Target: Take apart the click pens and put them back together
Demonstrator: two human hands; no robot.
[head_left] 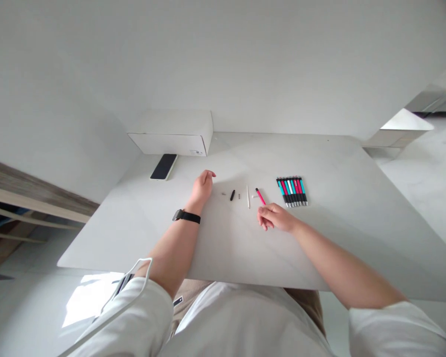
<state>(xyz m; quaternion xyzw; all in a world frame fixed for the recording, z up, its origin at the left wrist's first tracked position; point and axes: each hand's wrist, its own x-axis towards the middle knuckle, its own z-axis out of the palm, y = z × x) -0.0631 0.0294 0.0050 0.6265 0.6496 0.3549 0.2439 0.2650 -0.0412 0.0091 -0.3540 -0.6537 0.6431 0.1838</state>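
My left hand (203,185) rests on its side on the table, fingers curled in together, with nothing visible in it. My right hand (275,217) has loosely bent fingers with gaps between them. Just beyond its fingers lies a pink pen barrel (260,196) with a black top; its near end meets the edge of the hand, and I cannot tell whether they touch. Between my hands, pen parts lie in a row: a tiny grey piece (223,194), a black grip (232,195), a small metal piece (239,196), a white ink refill (248,197) and a small whitish piece (254,197).
Several pens (292,191) in pink, teal and white with black grips lie side by side at the right. A phone (164,166) lies at the left, before a white box (171,141) against the wall. The table (342,238) ends near my body.
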